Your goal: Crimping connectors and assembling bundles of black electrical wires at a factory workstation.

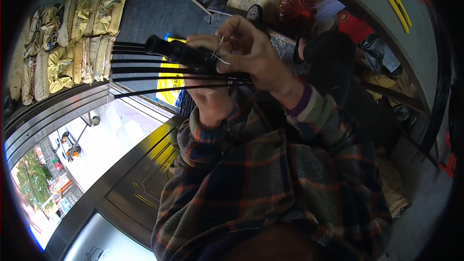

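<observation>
A short black tubular fitting [181,53] with a knobbed open end points to the left in front of me. My left hand [210,99] is closed round it, its palm below and its fingers behind, partly hidden. Pale thin wire [222,59] is at the right end of the fitting, and my right hand [253,55] pinches it between thumb and fingers. Several long, thin black rods [154,70] fan out leftward beside and under the fitting. Their right ends run beneath my right hand, so I cannot tell whether they are joined to the fitting.
Rows of brown paper-wrapped bundles [72,48] lie at the left. A yellow packet [169,84] is beyond my left wrist. A yellow-handled tool [396,7] lies on the grey surface at the upper right. Red bag [299,7] and dark wooden panel [140,179] are nearby.
</observation>
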`<action>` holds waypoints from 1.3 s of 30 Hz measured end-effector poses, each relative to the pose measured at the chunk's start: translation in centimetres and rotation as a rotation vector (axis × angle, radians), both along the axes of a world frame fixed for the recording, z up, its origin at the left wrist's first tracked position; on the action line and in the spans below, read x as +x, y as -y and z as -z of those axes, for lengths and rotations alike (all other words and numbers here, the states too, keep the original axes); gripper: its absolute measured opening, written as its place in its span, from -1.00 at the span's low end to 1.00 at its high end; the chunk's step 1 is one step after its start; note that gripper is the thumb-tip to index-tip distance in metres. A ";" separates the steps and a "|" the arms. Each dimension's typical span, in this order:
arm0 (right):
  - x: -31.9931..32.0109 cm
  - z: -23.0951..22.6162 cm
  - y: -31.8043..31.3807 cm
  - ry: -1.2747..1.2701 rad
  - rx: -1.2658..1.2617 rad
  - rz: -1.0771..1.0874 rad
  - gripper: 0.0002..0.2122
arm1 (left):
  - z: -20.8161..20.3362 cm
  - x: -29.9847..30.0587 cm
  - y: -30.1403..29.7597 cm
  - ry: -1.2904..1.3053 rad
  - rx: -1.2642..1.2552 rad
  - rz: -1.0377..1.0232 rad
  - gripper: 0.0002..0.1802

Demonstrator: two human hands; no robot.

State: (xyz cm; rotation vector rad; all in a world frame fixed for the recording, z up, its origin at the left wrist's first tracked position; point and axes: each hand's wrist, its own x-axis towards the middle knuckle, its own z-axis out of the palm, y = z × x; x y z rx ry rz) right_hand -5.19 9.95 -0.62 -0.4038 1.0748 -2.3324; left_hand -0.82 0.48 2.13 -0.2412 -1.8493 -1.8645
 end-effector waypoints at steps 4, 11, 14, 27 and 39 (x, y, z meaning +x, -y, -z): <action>0.0 1.1 -0.9 -0.049 -0.149 0.082 -0.61 | -0.8 0.4 -0.9 0.130 -0.039 0.076 -0.71; -0.4 0.6 -5.3 -0.133 -0.210 0.142 -0.56 | -2.1 -1.9 -2.5 -0.026 -0.415 0.303 -0.67; -0.5 1.1 -6.6 -0.131 -0.154 0.142 -0.56 | -2.0 -1.9 -3.9 0.045 -0.332 0.267 -0.70; -10.3 -6.4 -25.1 -1.101 1.794 0.902 -0.88 | -3.0 -1.7 -5.6 0.132 -0.127 0.257 -0.76; -11.4 -6.9 -25.0 -1.124 1.613 0.867 -0.79 | -2.5 -0.9 -5.6 0.126 -0.117 0.248 -0.76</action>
